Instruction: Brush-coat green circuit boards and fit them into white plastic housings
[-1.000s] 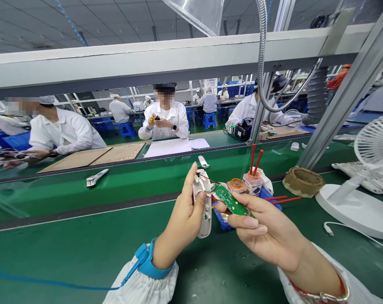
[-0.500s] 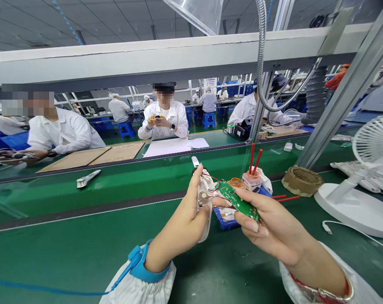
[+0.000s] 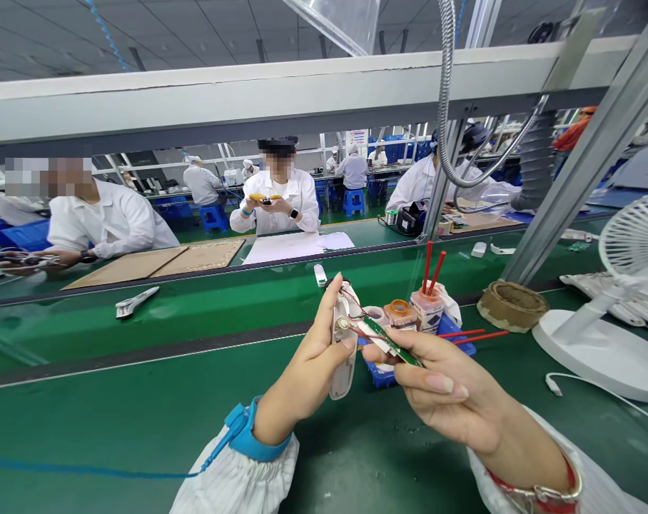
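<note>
My left hand (image 3: 313,364) is closed around a white plastic housing (image 3: 344,375), its open inner side facing right with a small round metal part in it. Between finger and thumb of my right hand (image 3: 442,378) is a green circuit board (image 3: 380,333), tilted nearly edge-on. Thin red wires (image 3: 355,303) run from the housing to the board. Behind my hands sits a blue tray (image 3: 382,377) holding small jars, among them one with an orange rim (image 3: 400,313) and one with red sticks (image 3: 427,303) standing in it.
A conveyor belt (image 3: 222,307) crosses beyond the green bench (image 3: 115,421), carrying white plastic parts (image 3: 136,303). A tape roll (image 3: 512,307) and white fan (image 3: 586,343) stand at right. A blue cord (image 3: 88,467) trails from my left wrist strap. Co-workers (image 3: 275,193) sit opposite.
My right hand has turned the circuit board from face-up to nearly edge-on. The housing has swung more upright in my left hand. White parts on the belt have shifted left.
</note>
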Tool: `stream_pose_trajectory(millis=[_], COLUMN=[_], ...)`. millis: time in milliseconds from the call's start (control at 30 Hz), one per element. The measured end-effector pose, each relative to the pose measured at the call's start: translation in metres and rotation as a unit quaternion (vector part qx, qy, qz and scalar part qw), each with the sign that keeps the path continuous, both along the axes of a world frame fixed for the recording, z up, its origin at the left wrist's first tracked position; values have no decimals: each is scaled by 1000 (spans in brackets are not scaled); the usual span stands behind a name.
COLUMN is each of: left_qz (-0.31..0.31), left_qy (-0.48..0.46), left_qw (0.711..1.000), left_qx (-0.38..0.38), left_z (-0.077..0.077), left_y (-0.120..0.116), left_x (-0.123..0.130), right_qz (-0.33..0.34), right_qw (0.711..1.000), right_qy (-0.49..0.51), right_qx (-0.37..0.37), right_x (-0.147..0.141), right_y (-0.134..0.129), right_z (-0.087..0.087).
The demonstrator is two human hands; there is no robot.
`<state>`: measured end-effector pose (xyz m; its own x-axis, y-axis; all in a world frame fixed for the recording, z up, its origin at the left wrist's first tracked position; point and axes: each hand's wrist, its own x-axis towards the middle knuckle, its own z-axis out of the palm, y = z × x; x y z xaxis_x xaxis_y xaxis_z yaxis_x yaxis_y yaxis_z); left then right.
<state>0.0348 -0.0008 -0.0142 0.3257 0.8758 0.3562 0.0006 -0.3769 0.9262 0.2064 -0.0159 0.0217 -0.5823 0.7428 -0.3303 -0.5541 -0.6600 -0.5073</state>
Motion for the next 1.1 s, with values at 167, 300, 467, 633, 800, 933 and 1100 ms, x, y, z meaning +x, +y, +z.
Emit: stream_pose_trajectory(millis=[167,300,467,633,800,933,1100], left_qz=[33,70,83,-4,42,84,97], left_qy=[-1,32,40,-20,71,134,152], left_qw=[999,996,995,1000,996,985,979], left_qx=[11,33,38,-24,31,75,98], left_z=[-1,1,0,1,5,4,2], left_y=[2,2,3,-2,-7,-6,-5], left_x=[4,6,5,5,7,8,9], right_qz=[-18,-24,-30,-83,-123,-113,-82], right_qw=[1000,1000,998,984,973,963,957], right_qy=[13,4,-36,-82,-114,-150,-182], right_qx=[-4,5,45,135,156,193,212], right_x=[-4,-6,-8,-7,-7,-6,-6], right_y=[-3,-4,-4,-4,-6,-7,-10], right_z=[0,-1,-8,-15,-16,-18,-18])
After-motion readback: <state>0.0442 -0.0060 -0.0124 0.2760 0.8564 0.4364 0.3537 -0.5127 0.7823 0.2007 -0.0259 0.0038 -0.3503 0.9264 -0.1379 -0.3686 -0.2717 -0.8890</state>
